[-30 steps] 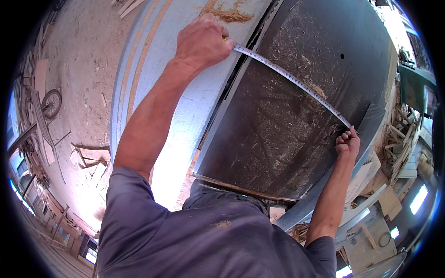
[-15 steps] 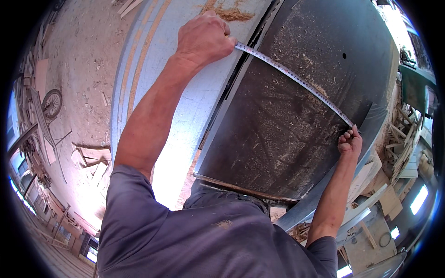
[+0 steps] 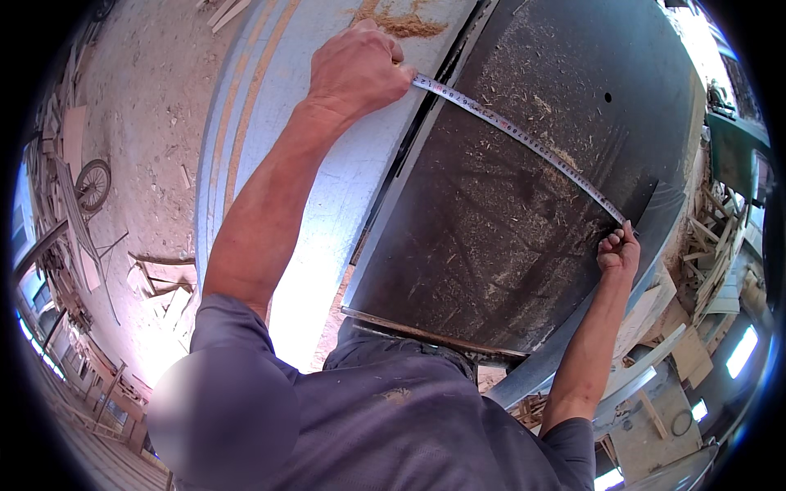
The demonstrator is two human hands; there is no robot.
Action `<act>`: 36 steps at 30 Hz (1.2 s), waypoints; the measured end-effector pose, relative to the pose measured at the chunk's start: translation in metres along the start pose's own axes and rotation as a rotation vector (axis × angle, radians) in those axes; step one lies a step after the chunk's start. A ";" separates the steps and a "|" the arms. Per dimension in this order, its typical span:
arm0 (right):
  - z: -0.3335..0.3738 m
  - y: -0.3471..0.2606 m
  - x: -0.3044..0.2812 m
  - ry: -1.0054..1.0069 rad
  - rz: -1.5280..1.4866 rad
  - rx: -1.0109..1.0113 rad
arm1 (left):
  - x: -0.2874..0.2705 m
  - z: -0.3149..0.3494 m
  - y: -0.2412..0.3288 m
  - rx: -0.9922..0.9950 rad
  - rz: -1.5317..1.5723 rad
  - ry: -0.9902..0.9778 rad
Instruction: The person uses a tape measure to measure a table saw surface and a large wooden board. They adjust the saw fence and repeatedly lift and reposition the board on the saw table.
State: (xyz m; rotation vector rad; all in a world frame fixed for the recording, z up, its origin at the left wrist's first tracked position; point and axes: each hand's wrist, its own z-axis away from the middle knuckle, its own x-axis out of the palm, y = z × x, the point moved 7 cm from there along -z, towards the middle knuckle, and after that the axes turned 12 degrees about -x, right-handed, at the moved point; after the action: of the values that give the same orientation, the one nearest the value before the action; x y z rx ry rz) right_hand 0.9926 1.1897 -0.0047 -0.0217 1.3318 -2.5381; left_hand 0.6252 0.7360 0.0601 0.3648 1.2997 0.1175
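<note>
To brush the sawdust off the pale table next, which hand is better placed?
Probably the left hand: it is beside that sawdust, while the right hand is across the dark table. Both hold the tape measure.

The hands [image 3: 362,69] [image 3: 618,250] hide both ends of the measuring tape [image 3: 514,132]; a blur [image 3: 223,417] covers some shirt [image 3: 409,434]

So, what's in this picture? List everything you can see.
dark top: 1, blackish, centre
pale top: 1, bluish, left of dark top
tape: 1, white, across dark top
shavings: many, tan, on dark top
sawdust: 1 pile, tan, far on pale top
wood scraps: many, tan, both sides
wheel: 1, dark, at left
casing: 1, green, far right
shirt: 1, purplish, bottom
left hand: 1, bare, gripping tape's left end
right hand: 1, bare, pinching tape's right end
</note>
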 end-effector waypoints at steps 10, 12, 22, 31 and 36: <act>0.000 0.003 0.002 -0.025 -0.002 0.004 | 0.001 0.001 -0.006 0.004 -0.005 0.009; 0.001 0.002 0.001 -0.024 0.002 0.012 | -0.002 0.001 -0.002 0.007 -0.001 -0.016; 0.133 0.060 0.042 -0.239 -0.145 0.050 | 0.012 0.078 0.010 0.107 0.092 -0.156; 0.257 0.005 -0.080 -0.393 0.307 -0.362 | 0.041 0.222 0.035 0.201 0.255 -0.285; 0.251 -0.020 -0.296 0.125 0.245 -0.586 | 0.068 0.294 0.061 0.253 0.263 -0.357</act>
State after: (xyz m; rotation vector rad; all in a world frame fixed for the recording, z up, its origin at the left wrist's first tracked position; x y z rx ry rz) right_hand 1.3076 1.0717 0.1897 0.1739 1.9465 -1.9040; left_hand 0.9317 0.7548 0.0824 0.7394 0.9097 0.1035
